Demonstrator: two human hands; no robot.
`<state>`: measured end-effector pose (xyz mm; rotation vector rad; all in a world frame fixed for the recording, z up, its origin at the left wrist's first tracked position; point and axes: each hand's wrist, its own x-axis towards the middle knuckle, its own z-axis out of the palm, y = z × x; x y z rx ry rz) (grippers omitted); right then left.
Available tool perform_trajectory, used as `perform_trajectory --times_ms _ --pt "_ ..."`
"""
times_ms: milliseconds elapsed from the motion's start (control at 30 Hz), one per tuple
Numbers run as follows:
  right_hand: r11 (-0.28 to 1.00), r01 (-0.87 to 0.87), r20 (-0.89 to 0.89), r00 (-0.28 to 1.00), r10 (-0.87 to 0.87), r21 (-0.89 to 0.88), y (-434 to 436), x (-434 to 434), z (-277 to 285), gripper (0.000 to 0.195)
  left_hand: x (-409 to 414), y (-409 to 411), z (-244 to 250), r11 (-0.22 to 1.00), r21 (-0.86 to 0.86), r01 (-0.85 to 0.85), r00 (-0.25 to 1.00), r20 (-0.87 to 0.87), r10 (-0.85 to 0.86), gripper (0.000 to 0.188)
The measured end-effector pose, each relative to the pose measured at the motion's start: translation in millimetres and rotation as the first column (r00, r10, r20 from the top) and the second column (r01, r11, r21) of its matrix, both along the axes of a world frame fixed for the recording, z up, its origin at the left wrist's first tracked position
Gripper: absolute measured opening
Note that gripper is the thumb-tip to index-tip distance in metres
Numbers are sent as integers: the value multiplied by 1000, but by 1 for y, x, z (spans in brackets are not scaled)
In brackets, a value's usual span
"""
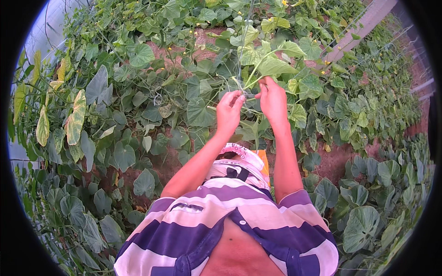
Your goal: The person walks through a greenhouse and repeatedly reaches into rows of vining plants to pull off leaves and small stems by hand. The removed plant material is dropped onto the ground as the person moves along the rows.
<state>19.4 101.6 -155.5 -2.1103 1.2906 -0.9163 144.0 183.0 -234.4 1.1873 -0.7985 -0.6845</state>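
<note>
My left hand point(230, 105) pinches thin twine point(239, 65) between thumb and fingers, close to a vine stem. Just right of it, my right hand point(272, 98) is closed around the green stem of a cucumber-like vine point(254, 74), its broad leaves rising above my fingers. The twine runs upward from between the hands toward the top of the view. Some twine and thin stems cross the small gap between the hands. My right fingertips are partly hidden by the leaf and stem.
Leafy vines with small yellow flowers surround me. A pale post point(359, 32) leans at the upper right. Plastic sheeting point(51, 26) is at the upper left. A printed white bag point(238, 160) hangs at my waist. Reddish soil point(328, 165) shows between the rows.
</note>
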Motion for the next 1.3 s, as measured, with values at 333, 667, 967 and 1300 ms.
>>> perform_trajectory --times_ms 333,667,967,1300 --pt "868 -497 798 520 303 -5 5 11 -15 77 10 11 -36 959 -113 258 710 -651 -268 20" --pt "834 -531 820 538 195 149 42 -4 -33 36 21 3 -111 877 -223 425 529 -725 -441 27" --pt "906 -312 945 249 -213 286 31 -30 -65 17 -3 1 -67 883 159 441 897 -38 -441 19" --pt "802 -421 825 544 -151 424 7 -17 -36 14 3 -1 -64 896 160 415 902 61 -428 21"
